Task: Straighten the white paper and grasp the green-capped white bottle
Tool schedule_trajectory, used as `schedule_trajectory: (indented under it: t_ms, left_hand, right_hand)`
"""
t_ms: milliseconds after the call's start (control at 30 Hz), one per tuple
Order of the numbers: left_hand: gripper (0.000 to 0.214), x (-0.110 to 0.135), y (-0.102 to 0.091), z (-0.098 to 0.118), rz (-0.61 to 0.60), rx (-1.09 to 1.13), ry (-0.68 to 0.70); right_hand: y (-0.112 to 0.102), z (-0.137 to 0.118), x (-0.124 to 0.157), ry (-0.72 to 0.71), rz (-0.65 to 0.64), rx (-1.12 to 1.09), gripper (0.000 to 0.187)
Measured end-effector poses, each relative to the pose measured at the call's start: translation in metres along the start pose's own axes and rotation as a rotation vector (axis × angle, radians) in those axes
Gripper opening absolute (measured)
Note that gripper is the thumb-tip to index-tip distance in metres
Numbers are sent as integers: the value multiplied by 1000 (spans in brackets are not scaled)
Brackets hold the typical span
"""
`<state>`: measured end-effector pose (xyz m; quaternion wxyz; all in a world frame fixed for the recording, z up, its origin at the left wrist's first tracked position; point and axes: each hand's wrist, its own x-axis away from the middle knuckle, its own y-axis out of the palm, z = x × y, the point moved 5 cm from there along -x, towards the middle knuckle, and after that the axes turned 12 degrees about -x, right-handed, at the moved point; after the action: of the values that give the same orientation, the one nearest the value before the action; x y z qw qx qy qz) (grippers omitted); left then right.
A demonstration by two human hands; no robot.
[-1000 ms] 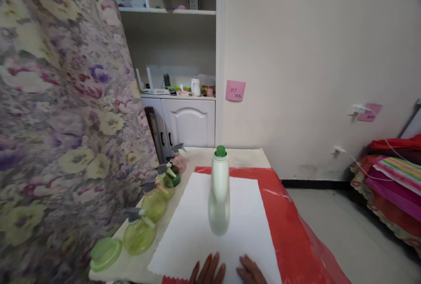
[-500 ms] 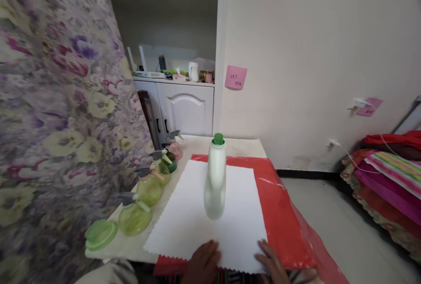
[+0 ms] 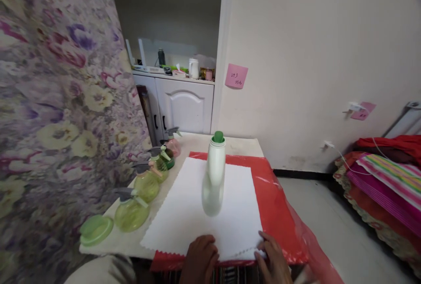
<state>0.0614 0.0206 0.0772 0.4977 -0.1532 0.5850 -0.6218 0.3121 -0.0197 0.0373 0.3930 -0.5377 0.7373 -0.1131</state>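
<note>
Our left hand (image 3: 199,260) lies curled, knuckles up, on the near edge of the white sheet (image 3: 200,213), grip released; our right hand (image 3: 274,262) pinches its scalloped corner. The smooth plastic bottle (image 3: 213,176) stands upright mid-sheet on the tabletop (image 3: 243,145).

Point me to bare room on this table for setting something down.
Free: white sheet either side of the white bottle, and red plastic to its right. Crowded: left edge with spray bottles; near edge, both hands.
</note>
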Motion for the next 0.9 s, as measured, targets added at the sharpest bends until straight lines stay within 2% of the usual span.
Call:
schedule_trajectory:
  t_ms: [133, 300, 500, 900]
  left_hand:
    - [12, -5, -5, 5, -80, 56, -88]
    - [1, -4, -2, 5, -87, 79, -94]
    - [9, -5, -3, 5, -103, 89, -138]
    - [6, -11, -10, 11, -138, 133, -185]
  right_hand:
    - [-3, -3, -7, -1, -83, 51, 11]
    - [-4, -9, -8, 1, -51, 37, 13]
    - [-9, -15, -10, -1, 37, -20, 19]
    - [-14, -2, -16, 83, -35, -122, 21]
